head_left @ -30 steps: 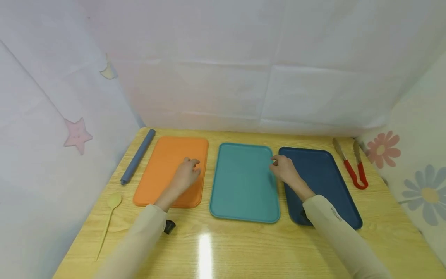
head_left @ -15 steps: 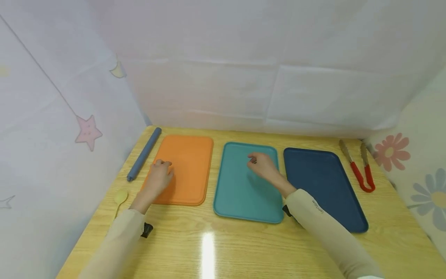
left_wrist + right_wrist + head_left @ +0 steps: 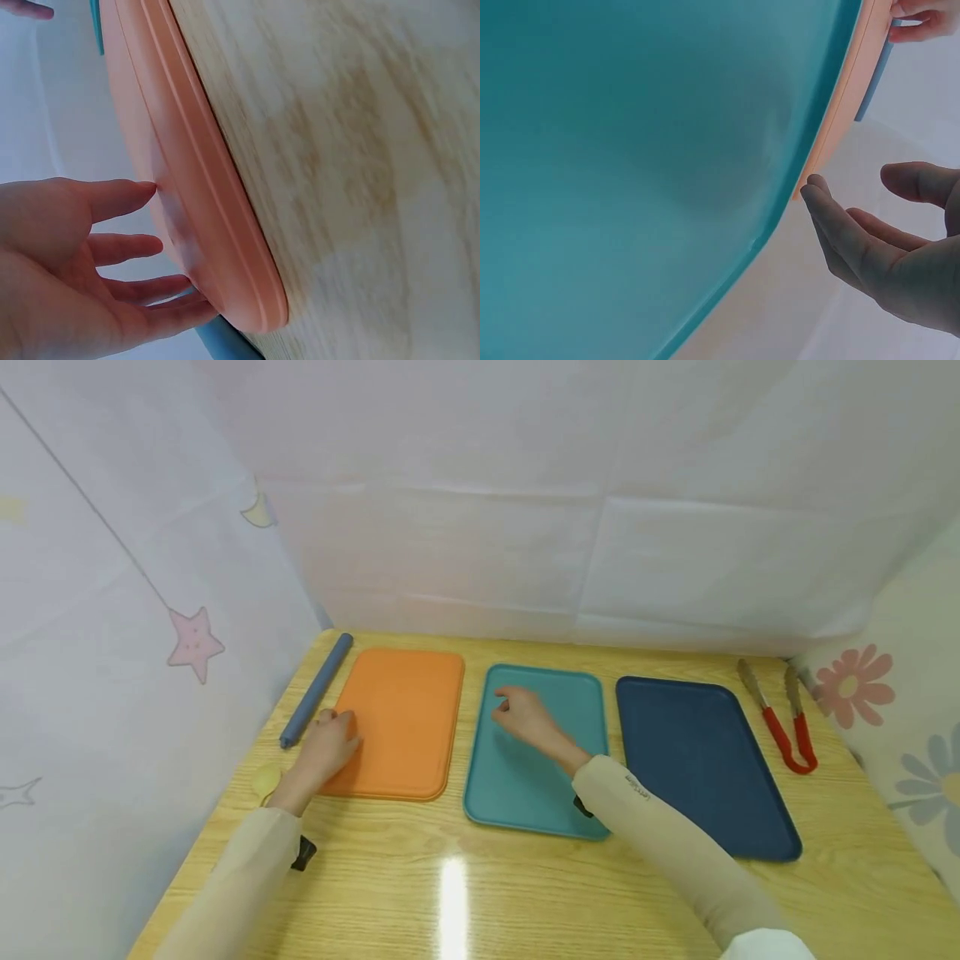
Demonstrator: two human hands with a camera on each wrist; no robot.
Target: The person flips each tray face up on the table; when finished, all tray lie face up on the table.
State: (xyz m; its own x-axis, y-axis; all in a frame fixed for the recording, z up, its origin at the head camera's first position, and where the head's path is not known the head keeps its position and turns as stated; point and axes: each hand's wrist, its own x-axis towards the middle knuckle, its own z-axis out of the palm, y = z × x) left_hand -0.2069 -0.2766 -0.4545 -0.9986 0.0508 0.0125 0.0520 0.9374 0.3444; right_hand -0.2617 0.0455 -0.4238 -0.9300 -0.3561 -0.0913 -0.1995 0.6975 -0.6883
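In the head view an orange tray lies on the left, a teal tray in the middle and a navy tray on the right. My left hand is at the orange tray's left edge. In the left wrist view its fingers are apart and loosely bent, with fingertips at or very close to the tray's surface; contact is hard to tell. Above the teal tray hovers my right hand, holding nothing. Its thumb stands apart from the gently bent fingers in the right wrist view.
A blue-grey rolling pin or rod lies left of the orange tray. Near my left wrist is a yellow spoon, its handle mostly hidden by the arm. Red-handled tongs lie at the far right. A white curtain hangs behind the table.
Both hands have moved left: my left hand from the orange tray's middle to its left edge, my right from beside the navy tray to over the teal one. The head view has shifted slightly.
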